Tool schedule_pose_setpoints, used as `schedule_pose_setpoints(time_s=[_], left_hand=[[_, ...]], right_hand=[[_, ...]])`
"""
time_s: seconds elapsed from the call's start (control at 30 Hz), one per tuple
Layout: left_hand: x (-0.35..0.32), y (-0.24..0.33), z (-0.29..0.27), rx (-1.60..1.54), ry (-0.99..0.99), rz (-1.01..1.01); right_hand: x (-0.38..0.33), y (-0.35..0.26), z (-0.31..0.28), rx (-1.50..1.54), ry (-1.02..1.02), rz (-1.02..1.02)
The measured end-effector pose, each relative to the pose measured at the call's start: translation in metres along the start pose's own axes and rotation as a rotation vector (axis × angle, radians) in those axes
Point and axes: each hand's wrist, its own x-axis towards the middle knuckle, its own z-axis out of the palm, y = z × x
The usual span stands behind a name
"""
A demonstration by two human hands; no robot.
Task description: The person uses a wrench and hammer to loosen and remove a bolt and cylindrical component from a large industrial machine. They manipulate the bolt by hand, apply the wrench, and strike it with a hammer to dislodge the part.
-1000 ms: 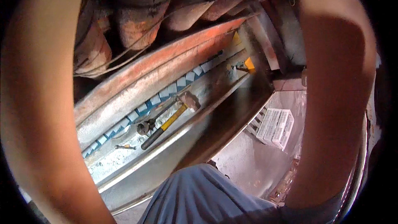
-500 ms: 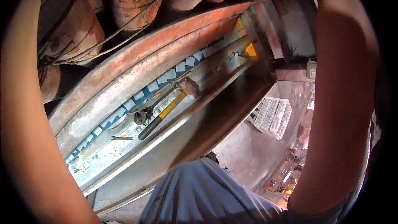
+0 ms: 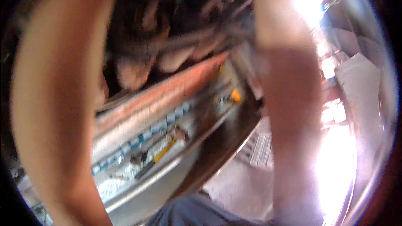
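Both my forearms reach up past the top edge, so my left hand and my right hand are out of view. What they hold or touch is hidden. Below and between the arms, a hammer [image 3: 166,150] with a yellow and black handle lies on a light, dusty ledge. Beside it rests a dark metal tool [image 3: 139,157] with a rounded end, its kind blurred. A small metal piece [image 3: 119,177] lies on the same ledge. Along the ledge's back runs a blue-and-white checkered strip [image 3: 146,134].
A worn red-orange beam [image 3: 167,90] curves behind the ledge. Rounded, rusty metal shapes [image 3: 133,73] hang above it. A yellow-orange object [image 3: 235,96] sits at the ledge's far end. On the floor at right stands a white plastic crate [image 3: 261,148], partly behind my right arm.
My view has tilted upward and smeared with motion; the ledge and tools appear lower. Both forearms appear closer together, and a bright area has come into view at right.
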Motion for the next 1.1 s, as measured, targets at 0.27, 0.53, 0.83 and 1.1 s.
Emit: schedule_pose_setpoints(time_s=[0.27,0.53,0.83,1.1], left_hand=[[0.008,0.013,-0.007,-0.100,0.072,-0.073],[0.004,0.025,-0.019,-0.509,0.106,-0.137],[0.006,0.019,-0.009,-0.451,0.165,-0.045],[0.007,0.010,0.001,-0.369,0.187,0.014]], right_hand=[[0.013,-0.020,-0.059,1.102,-0.135,0.682],[0.012,-0.014,-0.075,1.105,-0.242,0.616],[0.005,0.006,-0.071,0.908,-0.183,0.247],[0.000,-0.014,-0.094,1.252,-0.298,0.760]])
